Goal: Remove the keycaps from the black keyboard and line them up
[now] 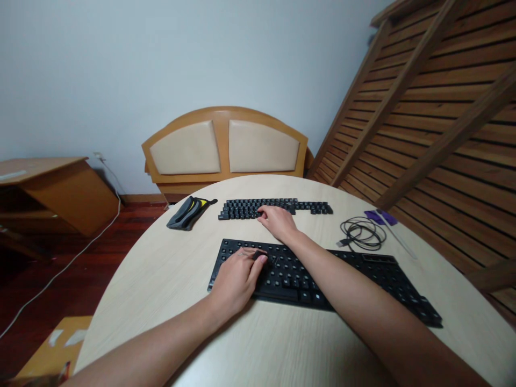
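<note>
A black keyboard [282, 294] lies in front of me, most of its key posts bare and a few keycaps still on its lower rows. My left hand [237, 274] rests over its left part, with a dark keycap [260, 254] pinched between thumb and fingers. Beyond the keyboard, loose black keycaps [242, 207] are laid out in rows. My right hand [278, 221] reaches across the keyboard to these rows; its thumb and fingers are closed at a keycap there, partly hidden by the hand. The right forearm covers part of the keyboard.
A coiled black USB cable [365, 234] lies to the right, near a purple cloth [381, 216] and a thin pale stick [397, 236]. At the left sits a grey and yellow pouch [187, 214]. The round table [153, 301] has a curved edge; a wooden headboard [223, 142] stands behind.
</note>
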### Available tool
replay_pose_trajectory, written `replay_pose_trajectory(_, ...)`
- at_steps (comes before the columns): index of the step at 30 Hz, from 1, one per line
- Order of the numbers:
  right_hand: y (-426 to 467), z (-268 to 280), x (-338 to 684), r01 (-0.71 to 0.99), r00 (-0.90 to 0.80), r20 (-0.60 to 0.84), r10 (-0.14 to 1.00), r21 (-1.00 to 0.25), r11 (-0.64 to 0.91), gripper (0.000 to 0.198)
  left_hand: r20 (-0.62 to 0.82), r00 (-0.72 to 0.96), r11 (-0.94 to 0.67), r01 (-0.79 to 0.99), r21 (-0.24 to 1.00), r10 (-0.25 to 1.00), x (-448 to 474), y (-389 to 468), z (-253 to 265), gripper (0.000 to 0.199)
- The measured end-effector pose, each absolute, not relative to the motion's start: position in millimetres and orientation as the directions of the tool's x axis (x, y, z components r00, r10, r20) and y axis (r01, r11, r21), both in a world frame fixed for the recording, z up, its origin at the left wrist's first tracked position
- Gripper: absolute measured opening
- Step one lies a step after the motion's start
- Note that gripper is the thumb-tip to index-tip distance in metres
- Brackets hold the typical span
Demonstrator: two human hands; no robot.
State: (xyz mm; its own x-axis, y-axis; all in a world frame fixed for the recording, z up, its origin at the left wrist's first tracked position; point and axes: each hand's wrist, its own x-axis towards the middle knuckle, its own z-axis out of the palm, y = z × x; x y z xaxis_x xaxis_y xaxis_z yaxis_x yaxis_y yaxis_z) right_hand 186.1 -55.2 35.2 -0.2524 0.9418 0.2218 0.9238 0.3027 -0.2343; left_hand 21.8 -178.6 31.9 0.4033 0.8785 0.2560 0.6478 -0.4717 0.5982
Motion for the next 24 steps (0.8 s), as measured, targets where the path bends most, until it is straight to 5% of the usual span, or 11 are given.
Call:
replay_pose_trajectory(6,-74,61,194,0.937,-0.271,0.119,0.955,-0.194,0.29,0.047,0.252,0.411,-0.477,0.662,0.578,0.876,22,-179,34,0.038)
replay_pose_trajectory(15,-167,69,238,0.907,-0.311,0.05,0.949,-0.283,0.312,0.038,0.24,0.405,-0.465,0.671,0.577,0.882,21,-177,33,0.043)
replay_pose_trajectory(24,-200,42,263,0.842,-0.478,-0.022,0.878,-0.297,0.451,0.09,0.232,0.397,-0.45,0.652,0.61,0.888,22,-178,34,0.042)
